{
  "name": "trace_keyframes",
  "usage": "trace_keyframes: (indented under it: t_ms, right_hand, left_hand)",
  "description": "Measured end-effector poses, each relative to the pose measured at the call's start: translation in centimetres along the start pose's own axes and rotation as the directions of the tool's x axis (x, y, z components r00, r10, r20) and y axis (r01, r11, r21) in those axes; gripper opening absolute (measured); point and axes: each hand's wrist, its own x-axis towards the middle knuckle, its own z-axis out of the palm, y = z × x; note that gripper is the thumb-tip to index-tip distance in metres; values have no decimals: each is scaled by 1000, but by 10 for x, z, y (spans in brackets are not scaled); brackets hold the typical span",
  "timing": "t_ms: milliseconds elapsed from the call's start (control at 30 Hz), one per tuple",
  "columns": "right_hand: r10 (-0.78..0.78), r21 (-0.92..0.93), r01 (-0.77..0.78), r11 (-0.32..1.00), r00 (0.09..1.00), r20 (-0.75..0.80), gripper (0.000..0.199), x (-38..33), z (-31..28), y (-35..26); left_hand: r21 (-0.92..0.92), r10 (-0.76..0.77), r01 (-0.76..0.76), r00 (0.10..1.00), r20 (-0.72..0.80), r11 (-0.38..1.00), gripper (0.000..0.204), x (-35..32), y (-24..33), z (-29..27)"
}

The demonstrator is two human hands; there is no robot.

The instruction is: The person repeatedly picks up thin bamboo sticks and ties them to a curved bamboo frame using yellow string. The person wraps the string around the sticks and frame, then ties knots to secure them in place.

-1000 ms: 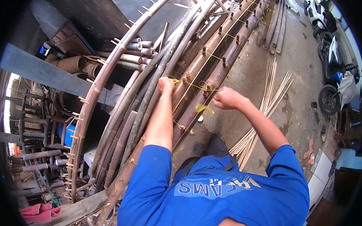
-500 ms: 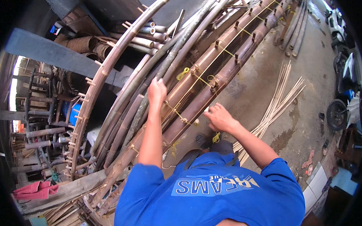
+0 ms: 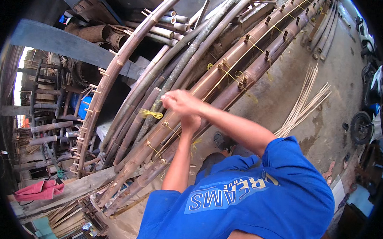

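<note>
Likely lashing bamboo poles (image 3: 233, 52) with yellow cord (image 3: 151, 114), clenching right hand (image 3: 180, 102), hiding fingers of left hand (image 3: 191, 123); perhaps needing tightening next.

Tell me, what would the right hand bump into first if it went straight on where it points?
Probably the short brown bamboo pole, whose cut end lies just ahead of the right hand in the picture; depth is unclear, so it might pass above.
</note>
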Motion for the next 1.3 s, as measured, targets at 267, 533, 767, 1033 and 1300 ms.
trace_keyframes:
  t_ms: [267, 533, 767, 1033, 1300]
  right_hand:
    - [127, -155, -89, 984, 958, 256, 54, -15, -49, -3]
    - [-14, -304, 110, 946, 953, 302, 44, -164, 6, 88]
    - [-108, -487, 203, 849, 971, 215, 42, -177, 0, 87]
    - [-91, -430, 118, 895, 993, 81, 23, -183, 86, 72]
    - [465, 785, 68, 616, 773, -432, 31, -119, 164, 34]
  left_hand:
    - [67, -321, 315, 910, 264, 947, 36, 14, 11, -27]
    - [-202, -206, 212, 977, 51, 956, 26, 31, 21, -16]
    - [187, -301, 322, 945, -131, 928, 36, 134, -37, -21]
    - [436, -207, 175, 978, 26, 883, 42, 81, -27, -96]
    - [285, -375, 312, 905, 200, 906, 38, -86, 1, -126]
